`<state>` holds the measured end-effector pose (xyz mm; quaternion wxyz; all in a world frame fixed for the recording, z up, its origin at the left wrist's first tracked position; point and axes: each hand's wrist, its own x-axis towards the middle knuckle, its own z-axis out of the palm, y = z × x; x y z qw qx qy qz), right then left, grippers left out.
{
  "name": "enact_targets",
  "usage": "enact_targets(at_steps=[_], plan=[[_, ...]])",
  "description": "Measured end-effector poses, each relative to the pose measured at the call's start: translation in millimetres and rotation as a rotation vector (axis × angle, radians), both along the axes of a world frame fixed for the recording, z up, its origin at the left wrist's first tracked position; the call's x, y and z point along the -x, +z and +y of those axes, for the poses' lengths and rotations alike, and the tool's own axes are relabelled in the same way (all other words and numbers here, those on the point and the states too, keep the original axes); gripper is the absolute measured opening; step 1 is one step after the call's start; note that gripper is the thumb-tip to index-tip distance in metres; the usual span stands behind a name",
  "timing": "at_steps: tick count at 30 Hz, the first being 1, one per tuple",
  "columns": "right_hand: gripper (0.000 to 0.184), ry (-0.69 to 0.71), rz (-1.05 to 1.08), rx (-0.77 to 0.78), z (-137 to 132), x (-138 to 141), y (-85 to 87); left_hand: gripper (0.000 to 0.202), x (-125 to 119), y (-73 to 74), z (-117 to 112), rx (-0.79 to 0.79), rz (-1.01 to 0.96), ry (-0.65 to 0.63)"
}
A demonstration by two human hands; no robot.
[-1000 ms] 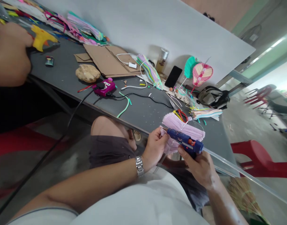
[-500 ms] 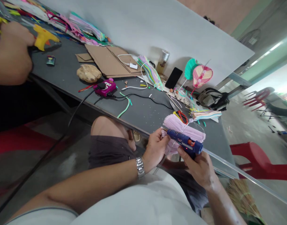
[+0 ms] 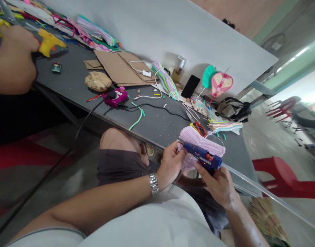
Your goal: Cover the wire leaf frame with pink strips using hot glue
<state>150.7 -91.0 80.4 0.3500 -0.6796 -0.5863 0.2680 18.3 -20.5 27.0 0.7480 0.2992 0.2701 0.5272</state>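
The left hand (image 3: 170, 166) pinches a fuzzy, ridged lilac piece (image 3: 190, 133) by the table's (image 3: 157, 120) near edge, toward the right, and the right hand (image 3: 220, 183) grips a hard, blue glue gun (image 3: 200, 153) with a long, clear stick (image 3: 265, 192) behind it. The gun hides part of the lilac piece; a red-handled tool (image 3: 203, 131) lies just past it, and a bumpy tan lump (image 3: 98, 81) sits far left.

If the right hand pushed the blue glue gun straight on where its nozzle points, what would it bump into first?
Probably the lilac piece pinched by the left hand, or its fingertips: the blue glue gun in the right hand points at both, but which comes first is unclear.
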Motion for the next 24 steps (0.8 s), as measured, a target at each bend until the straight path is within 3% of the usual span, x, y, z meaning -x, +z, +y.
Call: enact_targets(at_steps=[15, 24], plan=[[0.045, 0.019, -0.081, 0.052, -1.1, -1.6, -0.4, 0.036, -1.5, -7.7, -0.2, -0.037, 0.011, -0.018], [0.048, -0.012, -0.078, 0.068, -3.9, -3.3, -1.5, 0.031, 0.1, -2.8, -0.7, -0.031, 0.014, -0.008]])
